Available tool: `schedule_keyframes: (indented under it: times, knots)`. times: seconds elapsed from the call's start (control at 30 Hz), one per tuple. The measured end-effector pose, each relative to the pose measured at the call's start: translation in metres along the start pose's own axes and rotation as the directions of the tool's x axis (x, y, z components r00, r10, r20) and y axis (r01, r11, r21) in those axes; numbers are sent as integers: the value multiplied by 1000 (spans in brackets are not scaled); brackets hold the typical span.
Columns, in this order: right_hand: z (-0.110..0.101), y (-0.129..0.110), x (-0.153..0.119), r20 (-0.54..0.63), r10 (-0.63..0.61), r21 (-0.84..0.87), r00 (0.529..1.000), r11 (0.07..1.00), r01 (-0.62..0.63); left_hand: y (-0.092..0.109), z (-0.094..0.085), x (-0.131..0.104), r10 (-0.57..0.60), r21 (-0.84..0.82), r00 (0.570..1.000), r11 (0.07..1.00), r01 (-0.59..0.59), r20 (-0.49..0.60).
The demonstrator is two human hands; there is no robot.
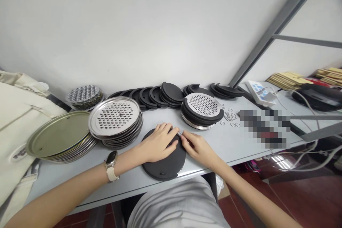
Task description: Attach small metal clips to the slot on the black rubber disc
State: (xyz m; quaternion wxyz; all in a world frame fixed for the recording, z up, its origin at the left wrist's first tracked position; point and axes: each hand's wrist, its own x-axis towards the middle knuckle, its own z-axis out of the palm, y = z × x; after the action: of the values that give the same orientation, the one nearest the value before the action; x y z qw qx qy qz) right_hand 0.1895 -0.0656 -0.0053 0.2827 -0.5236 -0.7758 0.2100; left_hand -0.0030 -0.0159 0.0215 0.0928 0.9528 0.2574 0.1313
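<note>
A black round disc point(164, 165) lies on the table near its front edge, with a small slot close to its near rim. Across its upper part rests my left hand point(160, 142), fingers bent over the far side and thumb lower down, gripping the disc. My right hand point(199, 148) is closed in a pinch at the disc's upper right edge. Between its fingertips shows a small metal ring point(179, 134), partly hidden, right beside the left forefinger. Just behind the hands stands a stack of black discs topped by a perforated metal grater plate point(203, 104).
Grater plates point(114, 115) and green round lids point(61, 131) are stacked at left. Black discs and curved rims point(149, 96) line the wall. Loose metal rings point(229, 116) lie at right, before a blurred patch. A grey metal frame point(267, 42) rises beyond.
</note>
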Motion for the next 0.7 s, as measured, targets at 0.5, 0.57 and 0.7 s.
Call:
schedule_keyframes:
  times: [0.5,0.57,0.7]
  knots:
    - [1,-1,-1,-14,-15,-97,1000,995,13,-1,0,0,11,-26,1000,1000,-11,-4]
    - [1,-1,-1,-16,-13,-99,1000,995,11,0,0,0,8,-25,1000,1000,-8,0]
    - [0,-2,-1,-13,-18,-101,1000,995,17,0,-1,0,8,-23,1000,1000,-8,2]
